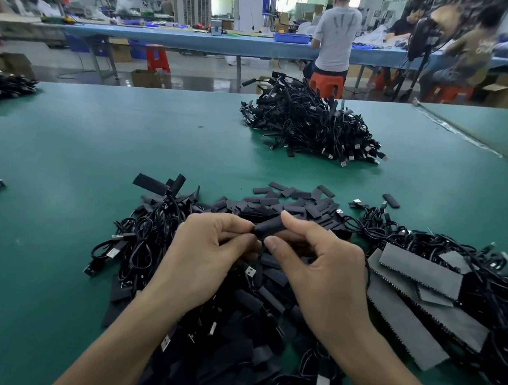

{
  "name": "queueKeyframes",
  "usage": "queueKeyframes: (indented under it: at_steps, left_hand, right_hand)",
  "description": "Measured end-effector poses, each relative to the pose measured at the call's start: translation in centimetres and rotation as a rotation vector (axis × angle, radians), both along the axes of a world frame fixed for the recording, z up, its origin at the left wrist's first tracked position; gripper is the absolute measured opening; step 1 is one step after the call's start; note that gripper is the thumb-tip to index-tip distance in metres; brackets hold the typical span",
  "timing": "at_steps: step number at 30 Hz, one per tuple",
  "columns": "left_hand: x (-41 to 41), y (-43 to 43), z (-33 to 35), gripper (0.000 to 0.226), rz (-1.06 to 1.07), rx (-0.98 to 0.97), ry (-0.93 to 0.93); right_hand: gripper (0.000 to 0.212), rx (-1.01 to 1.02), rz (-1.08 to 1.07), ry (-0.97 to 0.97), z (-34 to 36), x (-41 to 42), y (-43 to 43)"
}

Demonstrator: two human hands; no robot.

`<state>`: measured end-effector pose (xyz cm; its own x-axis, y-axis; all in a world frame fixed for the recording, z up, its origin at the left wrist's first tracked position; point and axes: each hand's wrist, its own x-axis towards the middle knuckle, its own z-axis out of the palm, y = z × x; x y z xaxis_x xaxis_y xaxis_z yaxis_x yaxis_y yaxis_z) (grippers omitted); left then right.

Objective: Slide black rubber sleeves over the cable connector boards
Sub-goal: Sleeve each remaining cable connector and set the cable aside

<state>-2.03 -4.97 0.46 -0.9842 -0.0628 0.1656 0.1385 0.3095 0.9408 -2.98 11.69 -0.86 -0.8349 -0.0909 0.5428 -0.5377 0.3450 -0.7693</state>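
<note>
Above the near heap of cables [150,234] and loose sleeves [276,203] on the green table [70,142], the left hand [211,252] and right hand [323,265] both pinch one black sleeve [267,227] between curled fingertips [274,245]. A second heap [311,125] lies farther back. A blue tray [292,37] sits on the far bench [182,35], contents unclear
</note>
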Motion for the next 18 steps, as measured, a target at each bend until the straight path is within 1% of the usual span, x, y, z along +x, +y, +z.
queueKeyframes:
  at_steps: [3,4,6,8,10,12,14,15,16,18]
  left_hand:
    - [0.1,0.0,0.2,0.047,-0.012,0.019,0.002]
    - [0.0,-0.1,0.2,0.047,-0.015,0.014,0.006]
    - [0.0,-0.1,0.2,0.035,0.004,0.008,0.018]
    - [0.0,-0.1,0.3,0.022,0.024,0.002,0.047]
    - [0.1,-0.1,0.5,0.024,0.034,-0.036,0.087]
    - [0.2,-0.2,0.7,0.02,0.052,-0.121,0.137]
    - [0.3,-0.3,0.9,0.013,0.091,-0.197,0.179]
    - [0.3,-0.5,1.0,0.012,0.133,-0.237,0.205]
    - [0.4,-0.7,1.1,0.011,0.196,-0.289,0.235]
    - [0.4,-1.3,1.5,0.011,0.347,-0.417,0.283]
  right_hand:
    - [0.031,-0.049,0.01,-0.047,0.1,-0.1,0.1]
    - [0.025,-0.073,0.007,-0.064,0.2,-0.2,0.2]
    - [0.019,-0.134,0.013,-0.115,0.4,-0.5,0.3]
    - [0.018,-0.168,0.031,-0.151,0.7,-0.7,0.5]
    - [0.018,-0.189,0.06,-0.174,1.0,-0.7,0.6]
    - [0.016,-0.167,0.088,-0.207,1.3,-0.8,0.8]
    - [0.009,-0.055,0.069,-0.228,1.7,-1.0,1.4]
    - [0.007,0.036,0.027,-0.225,1.8,-1.2,2.0]
    - [0.01,0.163,-0.04,-0.212,1.8,-1.5,2.6]
    - [0.026,0.545,-0.215,-0.19,1.9,-2.1,4.0]
